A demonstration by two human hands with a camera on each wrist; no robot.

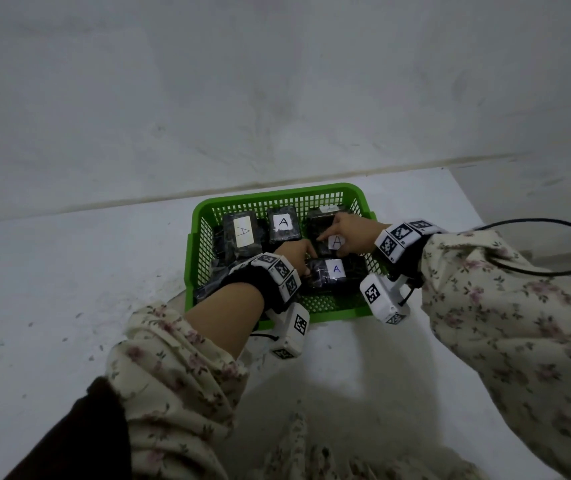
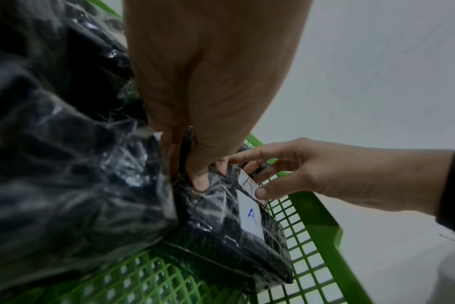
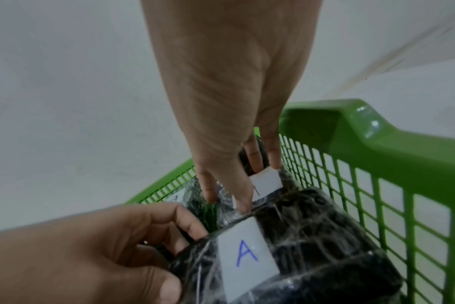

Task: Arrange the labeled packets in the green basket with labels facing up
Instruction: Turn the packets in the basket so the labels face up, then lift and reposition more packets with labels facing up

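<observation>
Head view: both hands [image 1: 312, 245] grip packets [image 1: 334, 271] inside basket [image 1: 277, 197].

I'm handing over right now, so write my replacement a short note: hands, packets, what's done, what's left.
Left hand: fingers curled on the near packet, blue A label up.
Right hand: fingertips pinching the packet behind it, its A label showing.
All packets lie inside the green basket.
Done: two far packets show A labels up.
Left: settle these two flat; check the dark packets at the left side, no label visible.
</observation>
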